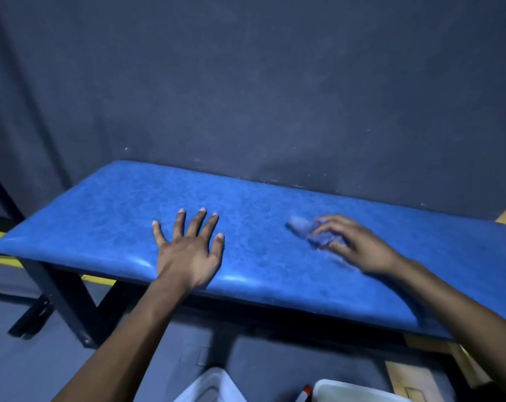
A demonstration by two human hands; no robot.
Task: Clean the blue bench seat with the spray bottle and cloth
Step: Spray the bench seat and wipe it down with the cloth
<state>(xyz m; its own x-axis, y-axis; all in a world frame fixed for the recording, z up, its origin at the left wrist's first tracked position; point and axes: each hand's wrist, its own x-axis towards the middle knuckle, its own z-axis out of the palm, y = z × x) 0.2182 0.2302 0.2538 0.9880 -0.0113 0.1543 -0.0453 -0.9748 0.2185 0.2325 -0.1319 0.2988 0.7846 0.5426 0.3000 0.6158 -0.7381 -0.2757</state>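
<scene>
Hands on blue bench seat [246, 227]
My left hand [187, 250] lies flat, fingers spread wide; my right hand [353, 245] presses a crumpled cloth [306, 230] under curled fingers.

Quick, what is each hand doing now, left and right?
Left hand: open, flat on the bench seat, holding nothing.
Right hand: closed on the cloth, pressing it on the seat.
</scene>
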